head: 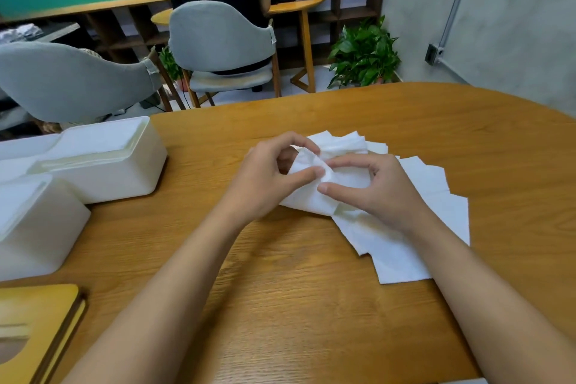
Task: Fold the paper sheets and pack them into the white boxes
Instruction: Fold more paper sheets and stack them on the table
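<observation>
While grey chairs (218,37) stand behind, paper sheets (430,196) litter the table (311,290).

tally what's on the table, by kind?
white boxes: 2, counting the nearer one; a white shape at the left edge may be a third, cannot tell
wooden lid: 1
paper sheet being folded: 1
paper pile: 1, sheets overlap too much to count
Total: 5
</observation>
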{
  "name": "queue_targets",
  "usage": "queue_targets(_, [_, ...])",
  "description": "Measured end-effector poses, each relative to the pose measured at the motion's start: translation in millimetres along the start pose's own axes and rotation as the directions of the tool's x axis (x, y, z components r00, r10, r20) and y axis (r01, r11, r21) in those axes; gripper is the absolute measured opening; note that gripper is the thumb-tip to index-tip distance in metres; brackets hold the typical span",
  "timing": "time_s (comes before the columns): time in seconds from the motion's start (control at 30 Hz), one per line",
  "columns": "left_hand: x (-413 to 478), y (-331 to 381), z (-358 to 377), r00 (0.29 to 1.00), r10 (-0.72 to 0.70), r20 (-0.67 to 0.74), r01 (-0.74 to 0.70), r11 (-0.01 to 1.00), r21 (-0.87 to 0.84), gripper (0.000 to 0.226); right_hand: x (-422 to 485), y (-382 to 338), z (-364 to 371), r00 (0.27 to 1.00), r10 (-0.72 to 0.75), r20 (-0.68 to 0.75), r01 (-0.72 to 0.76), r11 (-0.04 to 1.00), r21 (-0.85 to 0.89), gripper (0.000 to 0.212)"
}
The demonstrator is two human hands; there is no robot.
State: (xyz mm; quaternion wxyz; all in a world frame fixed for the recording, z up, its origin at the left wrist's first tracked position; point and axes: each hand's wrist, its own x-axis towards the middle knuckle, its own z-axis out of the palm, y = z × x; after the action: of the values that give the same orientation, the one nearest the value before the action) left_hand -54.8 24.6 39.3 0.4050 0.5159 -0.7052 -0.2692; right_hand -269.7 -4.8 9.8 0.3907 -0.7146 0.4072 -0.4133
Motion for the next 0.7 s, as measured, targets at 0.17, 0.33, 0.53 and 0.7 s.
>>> queue_targets(0.17, [-6.6, -1.1, -4.3, 0.995, -0.092, 0.040, 0.097, 0.984, -0.150, 0.047, 3.9, 4.3, 2.5, 0.995, 0.046, -0.086, -0.039, 0.996, 0.076, 0.004])
queue_targets(0.33, [-9.3, 3.4, -24.3, 0.992, -0.129, 0.011, 0.129, 0.981, -0.148, 0.044, 5.5, -1.4, -4.2, 0.996, 0.067, -0.065, -0.050, 0.972, 0.231, 0.006])
queue_targets(0.53, [10.8, 21.2, -35.1, 0.995, -0.063, 0.083, 0.060, 0.998, 0.036, 0.045, 0.0, -9.5, -0.8, 0.998, 0.034, 0.061, -0.054, 0.931, 0.360, 0.026])
queue_targets(0.7, [20.8, 26.9, -34.6, 0.985, -0.061, 0.161, 0.041, 0.991, 0.126, 0.046, -0.8, -11.5, -1.8, 0.998, -0.001, 0.070, -0.019, 0.957, 0.288, 0.042])
